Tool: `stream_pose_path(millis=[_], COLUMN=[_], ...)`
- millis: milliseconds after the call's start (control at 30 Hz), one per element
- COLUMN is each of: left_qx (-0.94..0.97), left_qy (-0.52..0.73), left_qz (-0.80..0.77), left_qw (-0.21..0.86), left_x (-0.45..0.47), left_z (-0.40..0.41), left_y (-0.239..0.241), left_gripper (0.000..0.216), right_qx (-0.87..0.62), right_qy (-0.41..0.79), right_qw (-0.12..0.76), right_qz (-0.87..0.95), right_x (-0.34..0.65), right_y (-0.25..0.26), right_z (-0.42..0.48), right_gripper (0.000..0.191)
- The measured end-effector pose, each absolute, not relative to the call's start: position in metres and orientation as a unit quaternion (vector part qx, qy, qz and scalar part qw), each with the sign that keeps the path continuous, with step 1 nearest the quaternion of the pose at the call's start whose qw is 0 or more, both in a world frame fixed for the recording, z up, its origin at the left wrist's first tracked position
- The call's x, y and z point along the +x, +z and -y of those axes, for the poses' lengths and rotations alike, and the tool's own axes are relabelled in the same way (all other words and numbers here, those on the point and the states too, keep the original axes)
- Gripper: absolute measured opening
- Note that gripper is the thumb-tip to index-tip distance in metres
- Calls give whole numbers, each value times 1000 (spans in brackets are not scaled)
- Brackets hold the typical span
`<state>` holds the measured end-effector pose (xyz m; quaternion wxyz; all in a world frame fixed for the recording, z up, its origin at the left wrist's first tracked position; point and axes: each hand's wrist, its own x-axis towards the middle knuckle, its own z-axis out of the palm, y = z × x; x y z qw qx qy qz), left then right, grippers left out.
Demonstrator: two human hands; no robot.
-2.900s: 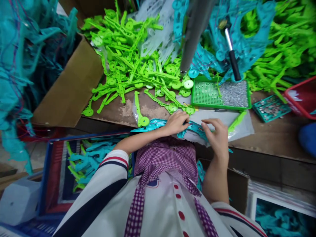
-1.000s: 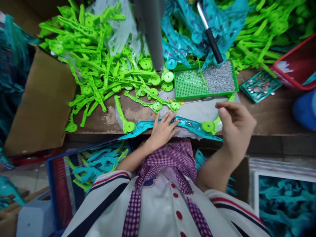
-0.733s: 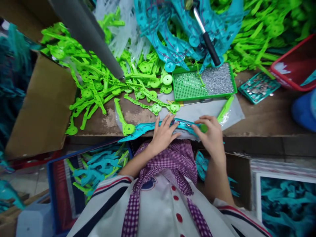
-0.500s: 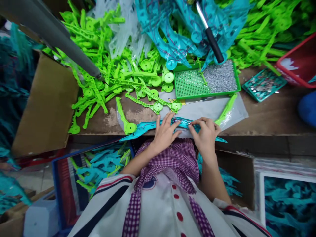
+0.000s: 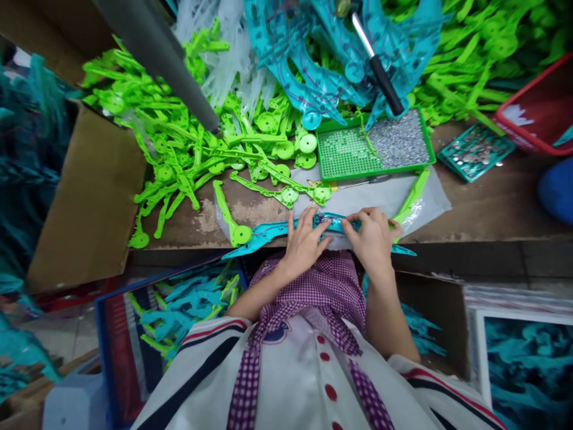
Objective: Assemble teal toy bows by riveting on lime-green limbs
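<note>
A translucent blue toy bow piece (image 5: 268,230) with a green limb (image 5: 230,216) at its left end and another green limb (image 5: 412,200) at its right lies along the table's near edge. My left hand (image 5: 304,242) rests over its middle, fingers on the far side and thumb near, holding it against the table. Just to the right, my right hand (image 5: 372,242) has thumb and forefinger closed together at the middle of the piece. Whatever is between those fingertips is hidden. Thin dark reddish wire shows inside the blue plastic.
Beyond stands a green tray (image 5: 329,176) partly filled with small silver screws (image 5: 400,143). A black-handled screwdriver (image 5: 387,86) hangs above it. Heaped green parts (image 5: 179,155) and blue bow pieces (image 5: 317,83) crowd the back. Further right are a teal tray (image 5: 474,152) and a red bin (image 5: 532,113).
My right fingertips have shifted slightly against the middle of the blue piece. My left hand stays in place on it. The whole view has moved a little.
</note>
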<state>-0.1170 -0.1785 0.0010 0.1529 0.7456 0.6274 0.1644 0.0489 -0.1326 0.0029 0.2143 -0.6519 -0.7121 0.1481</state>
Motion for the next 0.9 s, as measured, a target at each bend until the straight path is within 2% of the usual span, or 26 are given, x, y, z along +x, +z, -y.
stream_pose_path(millis=[300,500,667,900], left_qx=[738,711,694,688], left_qy=[173,193,213,221], left_qz=[-633,-662,-677,-680], left_qw=[154,140,125,124], left_x=[-118,-108,-97,-96], left_z=[179,167,156,154], left_y=[3,9,5,1], left_gripper=[36,29,27,25], right_qx=[-584,-504,-470,-457], right_qy=[142,78,54,78], right_qw=[230,204,232,221], right_qz=[766,836,850,858], right_x=[52,69,79,92], right_y=[-4,-17,-26,-31], right_z=[142,179,187,185], right_gripper=[25,38,50,47])
